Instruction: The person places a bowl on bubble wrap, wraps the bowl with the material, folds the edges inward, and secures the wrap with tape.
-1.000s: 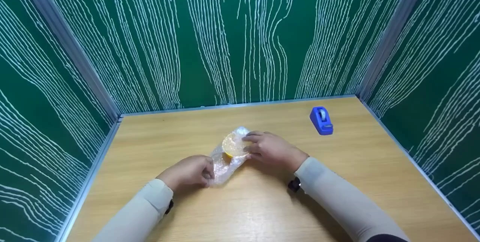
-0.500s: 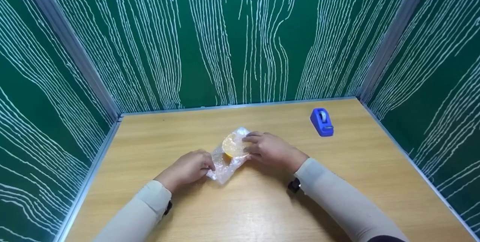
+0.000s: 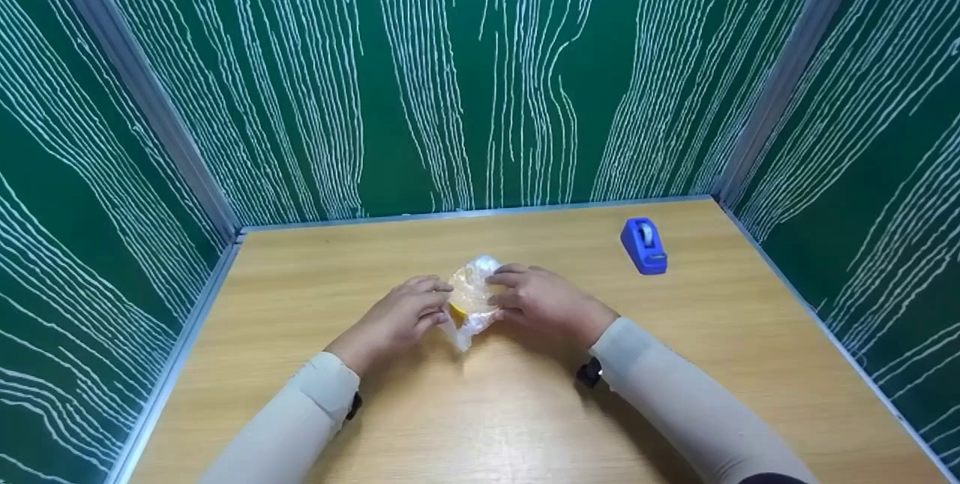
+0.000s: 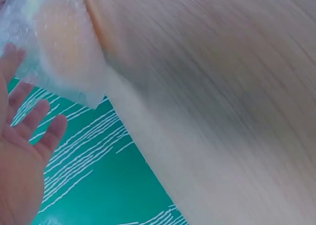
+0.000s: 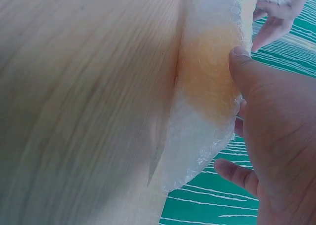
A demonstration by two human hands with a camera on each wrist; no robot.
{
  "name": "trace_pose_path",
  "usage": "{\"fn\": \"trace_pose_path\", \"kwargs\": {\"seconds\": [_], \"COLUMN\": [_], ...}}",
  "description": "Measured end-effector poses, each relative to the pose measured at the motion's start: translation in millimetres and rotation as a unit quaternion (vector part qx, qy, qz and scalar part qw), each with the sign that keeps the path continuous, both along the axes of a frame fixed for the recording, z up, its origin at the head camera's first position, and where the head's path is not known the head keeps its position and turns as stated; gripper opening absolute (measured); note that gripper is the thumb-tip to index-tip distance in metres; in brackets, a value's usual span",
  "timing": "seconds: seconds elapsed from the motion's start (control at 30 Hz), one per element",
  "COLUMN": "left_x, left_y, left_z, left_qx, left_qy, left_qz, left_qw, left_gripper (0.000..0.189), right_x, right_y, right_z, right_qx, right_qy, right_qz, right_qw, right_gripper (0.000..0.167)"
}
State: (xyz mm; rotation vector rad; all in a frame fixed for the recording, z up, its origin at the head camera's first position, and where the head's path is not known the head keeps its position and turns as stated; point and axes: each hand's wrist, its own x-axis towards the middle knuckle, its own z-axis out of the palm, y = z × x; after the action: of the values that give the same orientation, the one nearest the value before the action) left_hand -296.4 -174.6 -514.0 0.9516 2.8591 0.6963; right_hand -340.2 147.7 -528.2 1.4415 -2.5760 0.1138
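Note:
Clear bubble wrap (image 3: 466,330) lies around a round yellow-orange object (image 5: 210,67), whose kind the cloudy film hides. A bit of bare yellow rim (image 3: 457,310) shows at the near side in the head view. My left hand (image 3: 401,315) touches the wrap's left side; in the left wrist view its fingers are spread, one tip against the film. From the right, my right hand (image 3: 547,304) rests on the bundle with slightly bent fingers. Its thumb (image 5: 242,55) presses the film over the object in the right wrist view, while the little finger stands away from it.
A blue tape dispenser (image 3: 643,245) stands at the back right of the wooden table (image 3: 315,266). Green walls (image 3: 420,79) with white wavy lines enclose the table's back and sides.
The left hand has moved up and to the right, from the wrap's lower left corner to the object's side. That flap now sits folded inward. The right hand has stayed in place.

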Motion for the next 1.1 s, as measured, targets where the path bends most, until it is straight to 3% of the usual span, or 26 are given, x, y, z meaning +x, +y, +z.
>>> {"fn": "trace_pose_path", "kwargs": {"seconds": [0.1,0.27,0.6,0.87,1.1], "left_x": [-3.7,-9.4,-19.0,-26.6,-36.5], "left_y": [5.6,13.1,26.3,41.1,51.2], "left_z": [-1.8,-5.7,-6.8,-9.4,-16.1], "left_qx": [-0.002,0.001,0.059,0.054,0.076], "left_qy": [-0.011,0.004,0.010,0.076,0.087], "left_qz": [-0.010,-0.009,0.072,0.096,0.139], "left_qw": [0.9999,1.0000,0.9956,0.9909,0.9835], "left_gripper": [0.025,0.027,0.019,0.020,0.019], "right_x": [-0.3,-1.1,-0.2,-0.7,1.4], "right_y": [-0.2,-0.2,-1.2,-1.3,-0.5], "right_z": [-0.6,-2.8,-1.7,-4.0,-5.3], "right_qx": [-0.007,-0.005,-0.007,-0.017,-0.027], "right_qy": [0.015,0.016,0.019,-0.009,-0.011], "right_qz": [0.012,0.010,0.016,-0.002,0.008], "right_qw": [0.9998,0.9998,0.9997,0.9998,0.9995], "right_gripper": [0.029,0.031,0.029,0.031,0.027]}}
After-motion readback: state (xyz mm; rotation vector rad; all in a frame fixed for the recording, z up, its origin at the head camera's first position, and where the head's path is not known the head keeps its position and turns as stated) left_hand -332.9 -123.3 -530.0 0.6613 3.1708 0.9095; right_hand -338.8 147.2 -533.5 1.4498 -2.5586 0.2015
